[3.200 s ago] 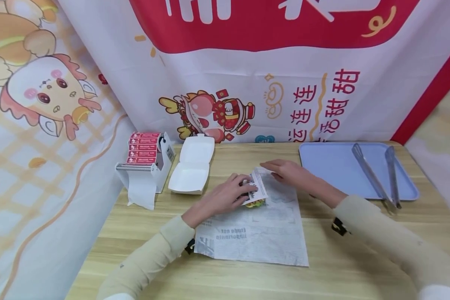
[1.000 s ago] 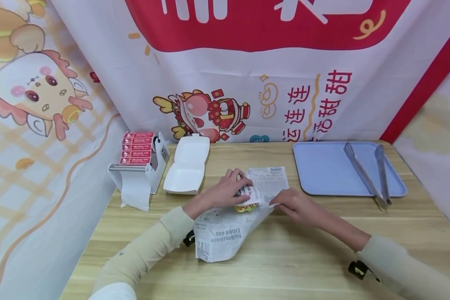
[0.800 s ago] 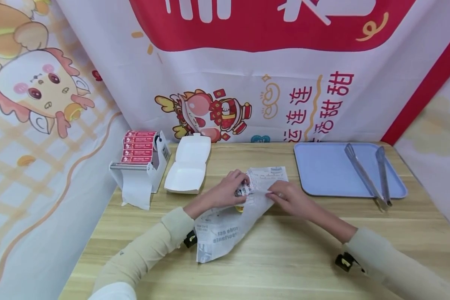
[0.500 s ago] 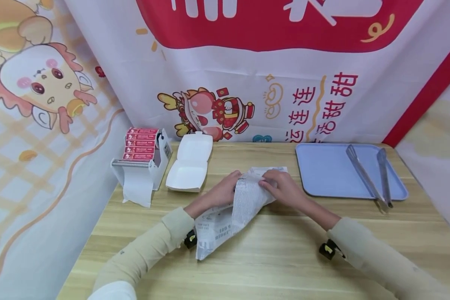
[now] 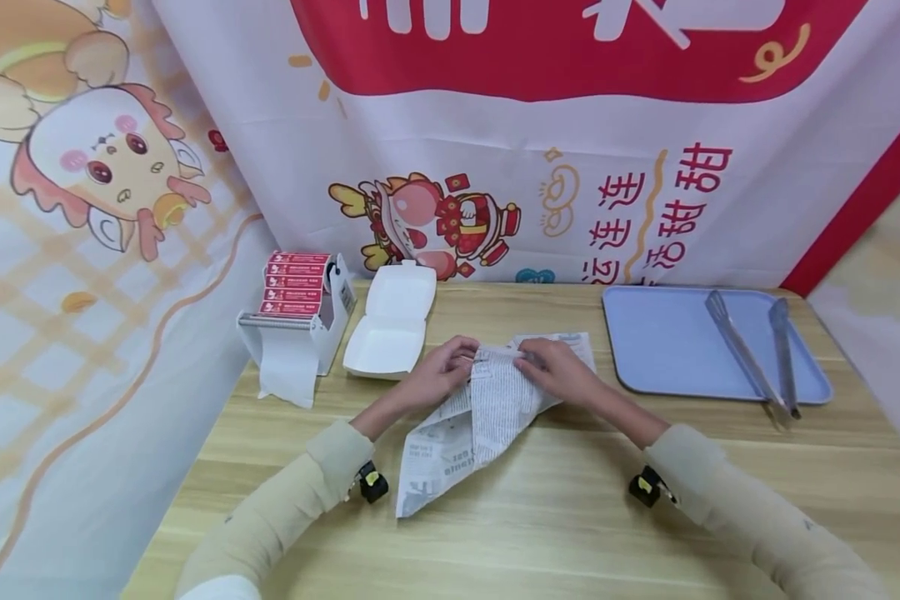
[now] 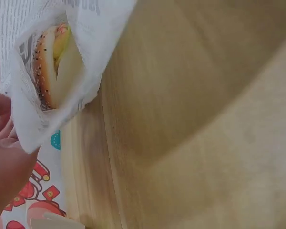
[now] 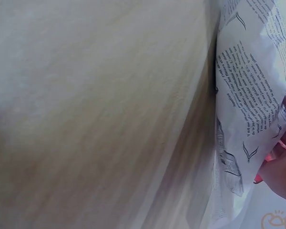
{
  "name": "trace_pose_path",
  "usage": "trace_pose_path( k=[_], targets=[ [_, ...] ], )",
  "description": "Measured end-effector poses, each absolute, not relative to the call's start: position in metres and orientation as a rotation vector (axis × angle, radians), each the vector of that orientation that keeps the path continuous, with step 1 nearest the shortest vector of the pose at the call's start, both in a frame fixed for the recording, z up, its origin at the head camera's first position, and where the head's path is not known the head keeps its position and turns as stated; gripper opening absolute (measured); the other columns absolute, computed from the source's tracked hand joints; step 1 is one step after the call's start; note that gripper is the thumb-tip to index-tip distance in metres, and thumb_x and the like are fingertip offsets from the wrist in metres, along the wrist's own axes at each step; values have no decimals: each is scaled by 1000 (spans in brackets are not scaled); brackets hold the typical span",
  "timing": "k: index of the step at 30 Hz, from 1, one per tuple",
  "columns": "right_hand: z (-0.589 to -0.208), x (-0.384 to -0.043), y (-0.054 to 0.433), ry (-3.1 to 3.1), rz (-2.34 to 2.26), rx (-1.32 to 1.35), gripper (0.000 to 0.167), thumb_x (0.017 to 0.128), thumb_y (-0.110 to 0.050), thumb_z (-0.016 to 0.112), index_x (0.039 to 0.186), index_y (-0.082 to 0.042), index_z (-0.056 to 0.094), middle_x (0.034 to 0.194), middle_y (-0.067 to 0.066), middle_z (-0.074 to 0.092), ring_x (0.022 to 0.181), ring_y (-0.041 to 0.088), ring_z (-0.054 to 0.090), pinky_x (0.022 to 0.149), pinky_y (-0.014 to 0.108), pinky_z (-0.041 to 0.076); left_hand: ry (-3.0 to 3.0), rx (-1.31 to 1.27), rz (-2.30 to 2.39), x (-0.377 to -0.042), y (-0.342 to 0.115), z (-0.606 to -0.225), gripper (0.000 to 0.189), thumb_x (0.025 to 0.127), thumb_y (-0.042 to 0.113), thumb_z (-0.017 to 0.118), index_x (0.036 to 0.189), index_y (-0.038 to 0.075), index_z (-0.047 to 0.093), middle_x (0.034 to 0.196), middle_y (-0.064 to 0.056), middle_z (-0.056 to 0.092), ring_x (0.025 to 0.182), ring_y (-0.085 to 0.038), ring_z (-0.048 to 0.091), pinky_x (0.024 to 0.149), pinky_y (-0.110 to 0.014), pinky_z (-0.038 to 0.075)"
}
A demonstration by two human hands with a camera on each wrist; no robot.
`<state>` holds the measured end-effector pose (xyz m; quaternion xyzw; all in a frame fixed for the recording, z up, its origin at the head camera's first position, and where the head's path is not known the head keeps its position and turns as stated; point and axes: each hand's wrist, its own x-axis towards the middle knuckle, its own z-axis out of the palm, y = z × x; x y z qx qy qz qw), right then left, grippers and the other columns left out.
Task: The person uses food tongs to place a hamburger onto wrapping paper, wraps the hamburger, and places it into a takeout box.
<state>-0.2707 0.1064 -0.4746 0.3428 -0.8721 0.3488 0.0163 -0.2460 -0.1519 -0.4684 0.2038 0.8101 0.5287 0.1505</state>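
A sheet of newsprint-patterned wrapping paper (image 5: 502, 408) is folded over a burger on the table. In the left wrist view the burger (image 6: 46, 71), with its seeded bun, shows through the paper's open side; the head view hides it. My left hand (image 5: 438, 372) is at the paper's upper left, curled fingers holding its edge. The left wrist view catches only part of that left hand (image 6: 9, 157), against the paper. My right hand (image 5: 558, 371) pinches the folded paper at its upper right. In the right wrist view the right hand's fingers (image 7: 281, 167) press against the printed paper.
An open white takeaway box (image 5: 386, 346) stands behind my left hand. Left of it is a label dispenser (image 5: 296, 321) with red stickers. A blue tray (image 5: 667, 350) lies at the back right, with metal tongs (image 5: 742, 346) across its front edge. A printed curtain (image 5: 540, 208) hangs behind the table.
The right hand has drawn the paper's right side up and leftward over the burger, covering it. The left hand has shifted from on top of the burger to the paper's left edge.
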Motion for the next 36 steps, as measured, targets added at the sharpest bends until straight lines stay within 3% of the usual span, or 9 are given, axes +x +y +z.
trace_pose_path(
  k=[7,13,16,21,25,29,36],
  targets=[
    [-472,-276,102,-2727,1069,1083,11,97,-16,64,89,-10,67,78,-1,62,68,12,50,63,27,42,2285,544,1606,-233,-152,-464,38,107,19,43,142,7,37,142,-17,52,129,-30,57,107,-44,48],
    [-474,-280,99,-2777,1084,1044,11,97,-18,64,87,-14,67,79,-2,63,71,12,52,67,28,44,2318,520,1585,-228,-146,-466,72,93,9,67,150,7,22,152,-17,37,132,-35,55,104,-38,51],
    [-476,-281,99,-2786,1113,1026,14,97,-17,64,84,-14,65,75,-3,61,69,12,52,65,28,44,2389,552,1514,-226,-145,-466,80,89,4,71,152,9,22,155,-14,33,131,-34,55,101,-34,53],
    [-479,-282,100,-2831,1111,997,13,98,-17,63,85,-14,64,74,-2,59,69,13,51,65,28,43,2604,707,1195,-223,-148,-465,57,94,11,67,145,14,43,155,-11,31,125,-28,58,97,-33,55],
    [-479,-284,102,-2876,1099,986,10,98,-19,63,90,-14,65,75,-2,59,69,13,51,66,28,43,2768,907,814,-222,-147,-462,38,98,19,63,135,16,58,159,-11,30,136,-28,47,110,-41,45],
    [-478,-286,103,-2878,1099,1007,10,98,-19,63,90,-14,64,73,-3,57,67,12,50,63,27,42,2818,1142,486,-224,-145,-454,42,98,18,61,139,20,57,161,-8,33,147,-28,32,117,-49,35],
    [-479,-289,108,-2853,1128,1029,9,97,-23,66,94,-14,64,73,-3,57,64,10,48,58,24,41,2671,1440,260,-230,-135,-444,50,99,6,55,147,19,50,153,-4,48,143,-20,42,118,-38,36]
  ],
)
